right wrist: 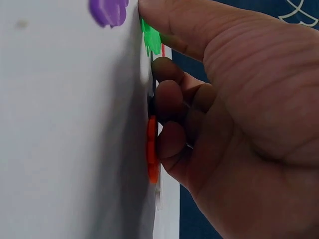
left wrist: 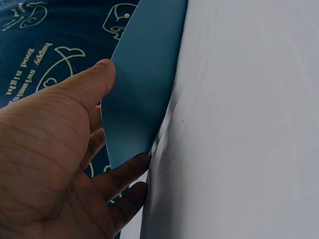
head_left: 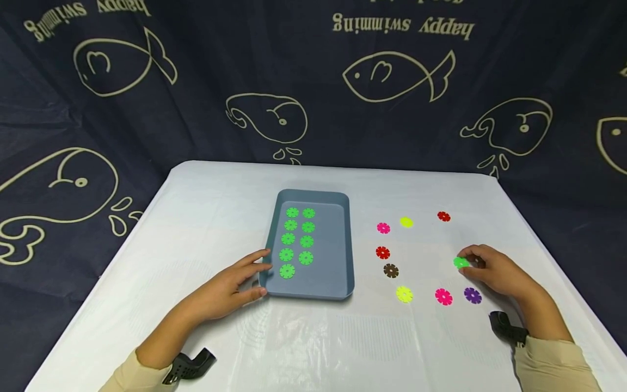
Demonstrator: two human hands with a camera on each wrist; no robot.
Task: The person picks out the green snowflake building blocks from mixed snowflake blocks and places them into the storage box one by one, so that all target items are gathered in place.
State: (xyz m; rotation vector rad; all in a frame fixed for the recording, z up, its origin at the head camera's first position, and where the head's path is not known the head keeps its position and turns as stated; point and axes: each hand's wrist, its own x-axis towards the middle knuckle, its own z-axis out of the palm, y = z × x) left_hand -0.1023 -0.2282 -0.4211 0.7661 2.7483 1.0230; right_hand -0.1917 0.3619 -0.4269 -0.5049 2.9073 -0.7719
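A shallow blue-grey tray [head_left: 330,245] carries two columns of green notched discs [head_left: 288,238]. My left hand [head_left: 222,288] rests against the tray's left side, its fingers [head_left: 252,268] fairly straight at the rim. In the left wrist view, the thumb and fingertips touch the tray wall [left wrist: 142,84]. At the right of the table, my right hand [head_left: 499,272] pinches a green disc [head_left: 460,263] between thumb and forefinger, close to the tabletop. An orange disc [right wrist: 152,149] shows beside the curled lower fingers in the right wrist view. A purple disc [head_left: 472,295] lies near that hand.
Between tray and right hand lie pink [head_left: 383,228], yellow [head_left: 406,222], red [head_left: 382,252] and brown [head_left: 391,270] discs, spread apart. Another red disc [head_left: 443,216] lies farther back. A dark printed cloth [head_left: 318,136] hangs behind the white table [head_left: 206,218].
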